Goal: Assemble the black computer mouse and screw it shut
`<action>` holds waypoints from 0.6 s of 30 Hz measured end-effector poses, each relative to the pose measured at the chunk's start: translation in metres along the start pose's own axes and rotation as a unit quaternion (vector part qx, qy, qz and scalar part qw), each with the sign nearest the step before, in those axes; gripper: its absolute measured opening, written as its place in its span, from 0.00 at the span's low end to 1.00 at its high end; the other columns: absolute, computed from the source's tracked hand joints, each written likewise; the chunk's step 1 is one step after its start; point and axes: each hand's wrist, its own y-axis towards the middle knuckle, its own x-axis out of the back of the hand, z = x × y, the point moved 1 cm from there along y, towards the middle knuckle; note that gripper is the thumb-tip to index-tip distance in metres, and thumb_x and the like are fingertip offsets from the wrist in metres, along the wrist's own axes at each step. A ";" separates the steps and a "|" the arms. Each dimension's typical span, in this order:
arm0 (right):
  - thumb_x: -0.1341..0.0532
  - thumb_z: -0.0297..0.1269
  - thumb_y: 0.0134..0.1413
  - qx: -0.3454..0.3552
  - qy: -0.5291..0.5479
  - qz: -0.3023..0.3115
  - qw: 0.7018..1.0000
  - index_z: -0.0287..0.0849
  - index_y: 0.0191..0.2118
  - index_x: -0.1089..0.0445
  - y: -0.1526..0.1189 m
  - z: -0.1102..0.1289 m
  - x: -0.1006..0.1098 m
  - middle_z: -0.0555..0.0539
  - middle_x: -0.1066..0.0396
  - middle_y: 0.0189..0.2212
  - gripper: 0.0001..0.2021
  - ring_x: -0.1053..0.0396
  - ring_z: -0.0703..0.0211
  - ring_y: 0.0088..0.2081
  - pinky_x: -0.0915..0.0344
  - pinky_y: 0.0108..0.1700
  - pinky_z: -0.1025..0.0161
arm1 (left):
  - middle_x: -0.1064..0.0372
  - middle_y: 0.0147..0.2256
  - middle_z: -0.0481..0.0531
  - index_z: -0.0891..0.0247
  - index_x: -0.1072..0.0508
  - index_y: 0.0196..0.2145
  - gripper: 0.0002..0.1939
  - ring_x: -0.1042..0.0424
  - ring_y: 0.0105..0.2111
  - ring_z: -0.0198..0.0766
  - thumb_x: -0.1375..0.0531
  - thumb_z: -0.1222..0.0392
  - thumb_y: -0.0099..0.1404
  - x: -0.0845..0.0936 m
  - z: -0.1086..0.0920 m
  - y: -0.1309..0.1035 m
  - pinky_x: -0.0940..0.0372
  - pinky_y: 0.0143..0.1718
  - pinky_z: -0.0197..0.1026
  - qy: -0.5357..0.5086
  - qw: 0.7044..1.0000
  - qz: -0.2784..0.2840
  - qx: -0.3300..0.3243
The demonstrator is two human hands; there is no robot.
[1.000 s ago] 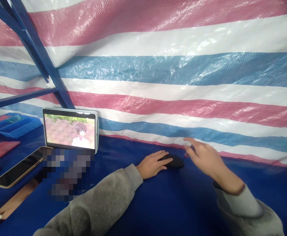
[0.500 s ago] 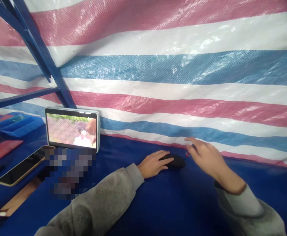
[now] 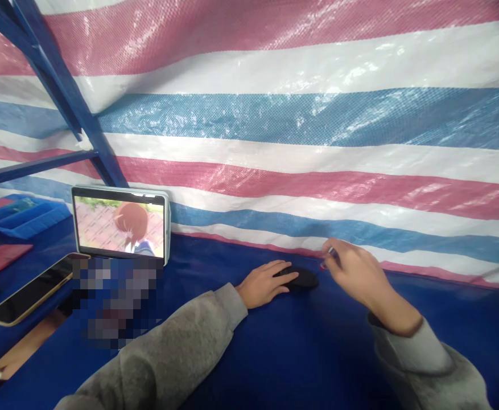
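My left hand [image 3: 263,286] lies flat on the blue table surface [image 3: 292,353], fingers spread, with its fingertips resting on the left end of a dark, rounded object [image 3: 301,279]. Right of that object, my right hand [image 3: 351,273] is raised a little above the table by the striped sheet. Its thumb and fingers are pinched together around a small, thin item [image 3: 332,254] with a dark part and a reddish edge; most of it is hidden by the fingers.
A tablet [image 3: 121,225] showing a cartoon leans upright at the left. Near it lie a phone [image 3: 33,290], a red flat piece [image 3: 1,262] and a blue divided tray [image 3: 27,216]. A striped sheet [image 3: 275,119] hangs behind the table. A person's arm [image 3: 27,344] shows at lower left.
The fingers of my right hand have curled closer around the small item. My left hand stays on the dark object. The picture on the tablet is different, and the view has shifted slightly.
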 end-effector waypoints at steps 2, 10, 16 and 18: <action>0.49 0.34 0.58 0.008 -0.001 -0.007 1.000 0.45 0.38 0.31 0.000 0.000 0.000 0.47 0.23 0.30 0.10 0.26 0.54 0.30 0.41 0.31 0.62 | 0.43 0.63 0.55 0.57 0.38 0.62 0.22 0.43 0.63 0.44 0.48 0.53 0.73 0.000 0.000 0.000 0.44 0.64 0.47 0.000 1.000 -0.001 -0.001; 0.51 0.45 0.63 0.005 -0.009 -0.020 1.000 0.46 0.37 0.28 0.001 -0.003 -0.007 0.48 0.26 0.21 0.15 0.27 0.53 0.25 0.42 0.29 0.61 | 0.43 0.63 0.54 0.56 0.38 0.62 0.22 0.43 0.63 0.44 0.48 0.53 0.74 0.000 -0.001 0.000 0.44 0.64 0.48 0.006 1.000 0.000 -0.001; 0.52 0.48 0.64 -0.006 0.005 -0.005 1.000 0.45 0.40 0.29 0.000 -0.002 -0.002 0.47 0.25 0.23 0.18 0.26 0.52 0.28 0.41 0.29 0.62 | 0.43 0.63 0.54 0.56 0.38 0.62 0.22 0.43 0.63 0.44 0.48 0.53 0.73 0.002 -0.001 0.000 0.43 0.64 0.48 0.008 1.000 -0.001 -0.002; 0.51 0.41 0.63 -0.004 0.008 -0.004 1.000 0.44 0.44 0.30 0.000 -0.001 -0.002 0.46 0.23 0.28 0.15 0.25 0.52 0.31 0.40 0.31 0.61 | 0.43 0.63 0.55 0.57 0.38 0.62 0.22 0.42 0.63 0.44 0.48 0.53 0.73 0.002 -0.001 0.000 0.43 0.64 0.48 0.007 1.000 -0.004 -0.005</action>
